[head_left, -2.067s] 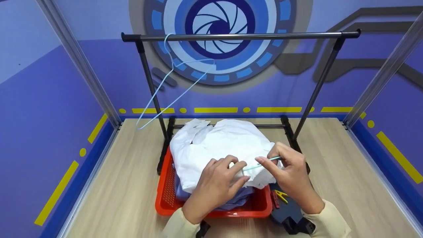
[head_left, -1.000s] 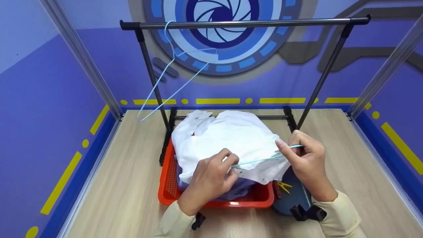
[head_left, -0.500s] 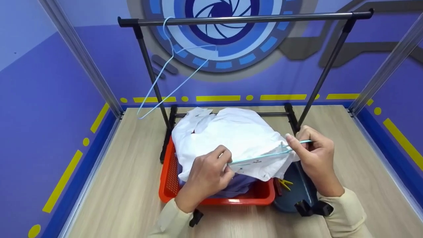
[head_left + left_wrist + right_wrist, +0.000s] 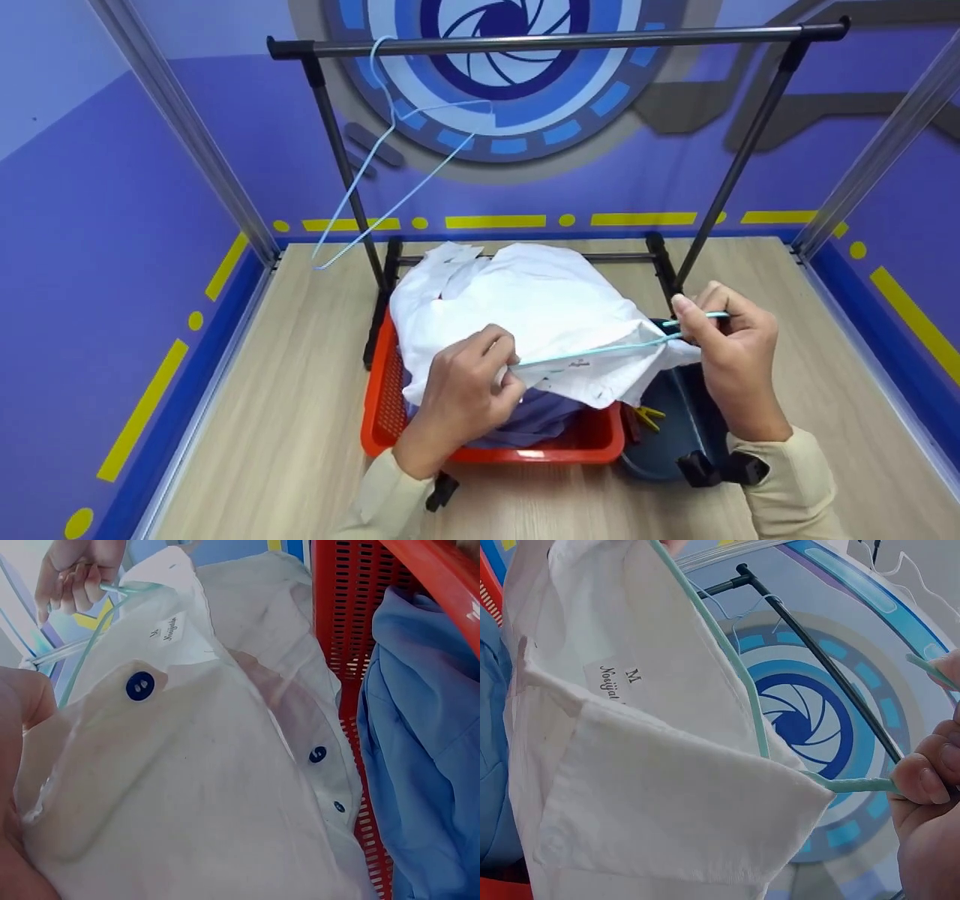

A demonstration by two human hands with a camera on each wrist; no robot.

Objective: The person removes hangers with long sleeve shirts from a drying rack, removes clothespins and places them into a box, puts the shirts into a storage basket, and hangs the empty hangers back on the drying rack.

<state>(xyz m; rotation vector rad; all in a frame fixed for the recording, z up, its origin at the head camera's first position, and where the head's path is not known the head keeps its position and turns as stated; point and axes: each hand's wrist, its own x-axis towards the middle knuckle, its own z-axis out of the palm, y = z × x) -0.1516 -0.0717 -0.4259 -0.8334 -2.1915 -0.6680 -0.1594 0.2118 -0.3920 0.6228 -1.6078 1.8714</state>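
Observation:
A white shirt (image 4: 525,300) with dark buttons lies heaped over a red basket (image 4: 540,454). Its collar (image 4: 682,787) and size label (image 4: 611,682) show in the right wrist view. A mint-green hanger (image 4: 600,351) passes through the neck opening, mostly covered by cloth. My left hand (image 4: 469,386) pinches the shirt's near edge where the hanger's arm meets it; whether it also grips the hanger cannot be made out. My right hand (image 4: 739,360) holds the hanger by its hook end, right of the collar. Much of the hanger's far arm is hidden.
Behind the basket stands a black clothes rack (image 4: 555,43) with a light blue hanger (image 4: 390,127) on its left end. Blue-purple cloth (image 4: 420,690) lies in the basket. A dark grey tray (image 4: 660,446) holds a yellow clothespin (image 4: 649,417) and a dark red one.
My right hand has moved right, drawing the hanger's hook end out past the collar. My left hand has shifted slightly left and its fingers have closed on the shirt edge. The view has tilted down.

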